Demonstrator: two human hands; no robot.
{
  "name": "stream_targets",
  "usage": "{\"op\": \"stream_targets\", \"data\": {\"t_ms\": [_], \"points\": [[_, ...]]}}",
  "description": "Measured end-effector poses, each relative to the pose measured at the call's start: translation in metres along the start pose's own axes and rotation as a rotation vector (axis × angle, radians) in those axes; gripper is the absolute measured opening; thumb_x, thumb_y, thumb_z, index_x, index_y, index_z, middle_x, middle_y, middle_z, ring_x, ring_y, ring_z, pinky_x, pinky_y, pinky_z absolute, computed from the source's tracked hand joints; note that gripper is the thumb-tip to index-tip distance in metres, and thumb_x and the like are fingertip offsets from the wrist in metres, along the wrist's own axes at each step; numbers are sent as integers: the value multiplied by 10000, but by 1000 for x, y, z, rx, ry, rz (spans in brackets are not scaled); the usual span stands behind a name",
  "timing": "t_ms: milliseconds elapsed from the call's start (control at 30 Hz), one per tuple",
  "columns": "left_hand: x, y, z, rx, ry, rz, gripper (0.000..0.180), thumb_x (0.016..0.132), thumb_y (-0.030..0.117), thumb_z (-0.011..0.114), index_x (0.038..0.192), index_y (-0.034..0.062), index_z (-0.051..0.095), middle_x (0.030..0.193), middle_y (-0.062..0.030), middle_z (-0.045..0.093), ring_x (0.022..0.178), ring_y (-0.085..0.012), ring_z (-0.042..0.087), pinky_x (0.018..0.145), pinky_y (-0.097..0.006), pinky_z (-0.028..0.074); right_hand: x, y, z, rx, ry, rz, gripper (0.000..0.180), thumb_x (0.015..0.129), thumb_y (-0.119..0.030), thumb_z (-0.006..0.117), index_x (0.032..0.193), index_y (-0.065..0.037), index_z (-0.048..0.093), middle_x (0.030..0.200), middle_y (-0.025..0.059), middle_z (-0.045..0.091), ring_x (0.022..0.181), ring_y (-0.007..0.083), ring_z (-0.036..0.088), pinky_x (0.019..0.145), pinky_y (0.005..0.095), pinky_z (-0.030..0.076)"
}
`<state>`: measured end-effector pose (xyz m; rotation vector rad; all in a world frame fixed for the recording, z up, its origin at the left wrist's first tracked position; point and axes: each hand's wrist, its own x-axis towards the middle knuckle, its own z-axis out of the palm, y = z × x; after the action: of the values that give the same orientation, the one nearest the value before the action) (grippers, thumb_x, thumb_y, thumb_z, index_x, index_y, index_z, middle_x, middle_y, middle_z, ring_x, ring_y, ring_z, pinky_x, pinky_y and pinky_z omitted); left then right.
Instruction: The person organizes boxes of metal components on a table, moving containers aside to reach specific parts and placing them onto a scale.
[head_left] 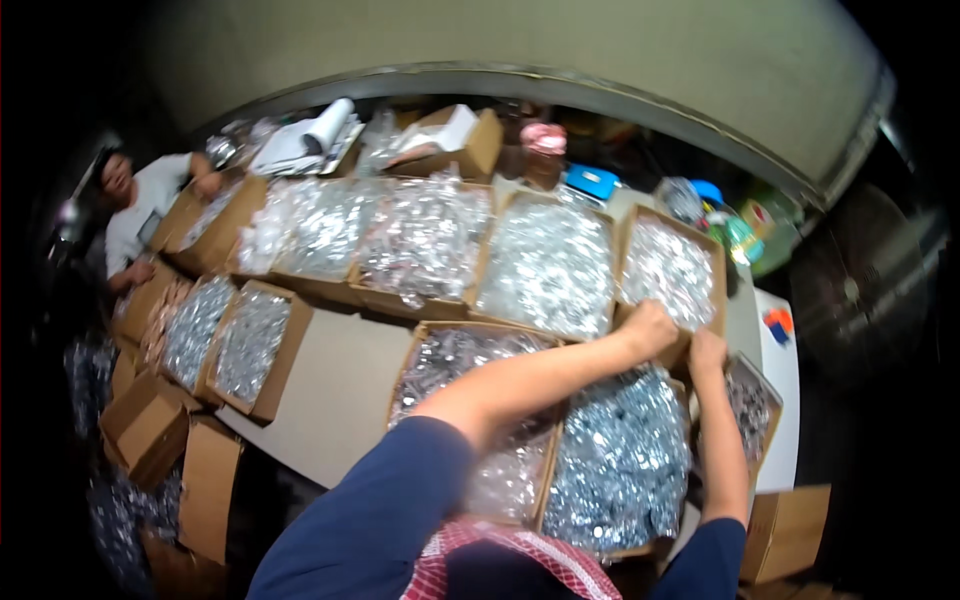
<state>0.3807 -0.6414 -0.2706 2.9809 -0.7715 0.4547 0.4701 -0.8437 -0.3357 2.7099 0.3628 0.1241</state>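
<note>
Boxes (288, 365) are brown, packets (665, 270) silvery, sleeves (375, 500) navy.

Rear row on surface (340, 370): cartons (315, 291) side by side, packets (548, 265) inside. Left hand (650, 328) and right hand (708, 352): at the near edge of the rightmost rear carton (719, 290). Front right: two filled cartons (403, 372), adjacent. Front left: further cartons (285, 365). Behind row: jar (543, 172), left of device (592, 182)

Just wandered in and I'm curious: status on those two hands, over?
Left hand at near edge of back row's rightmost box; right hand by its near right corner. Grip unclear. Left forearm crosses above nearer boxes.
</note>
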Motion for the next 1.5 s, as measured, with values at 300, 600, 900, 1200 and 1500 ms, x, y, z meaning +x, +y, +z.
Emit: {"op": "stream_targets", "data": {"t_ms": [300, 600, 900, 1200, 1500], "points": [[-19, -106, 44, -169, -326, 108, 388, 709, 456, 638, 796, 106, 779, 902, -79, 727, 1128, -305, 571, 1188, -534, 137, 52, 54, -15, 1187, -52, 97, 580, 742, -143, 615, 1284, 32, 502, 1003, 245, 629, 888, 412, 620, 960, 472, 474], [-71, -38, 44, -352, 88, 154, 229, 601, 317, 639, 575, 100, 709, 650, -66, 649, 882, -261, 553, 919, -382, 365, 19, 52, 73, 711, 175, 253, 350, 852, -196, 568, 1116, 34, 582, 1044, 288, 659, 985, 475, 626, 839, 473, 487], [-88, -73, 14, -509, -189, 162, 267, 721, 275, 673, 636, 23, 702, 752, -145, 659, 908, -334, 572, 851, -441, 456, -38, 2, 14, 624, 28, 355, 271, 911, -194, 511, 1112, -15, 542, 954, 307, 665, 935, 508, 618, 805, 548, 477], [-243, -167, -96, -701, 312, -283, 168, 921, 176, 619, 961, 55, 729, 937, -109, 708, 926, -279, 655, 833, -393, 506, -38, -5, -5, 529, -66, 248, 529, 852, -213, 609, 1239, 69, 386, 1095, 365, 617, 1051, 505, 606, 921, 509, 484], [-567, -136, -94, -166, 314, -1278, 269, 925, 175, 556, 1118, 33, 676, 1058, -139, 681, 1101, -325, 608, 922, -410, 474, -39, -94, -110, 628, -61, -356, 756, 851, -218, 654, 1495, -36, 302, 1531, 301, 271, 1404, 468, 300, 1159, 544, 220]]}}
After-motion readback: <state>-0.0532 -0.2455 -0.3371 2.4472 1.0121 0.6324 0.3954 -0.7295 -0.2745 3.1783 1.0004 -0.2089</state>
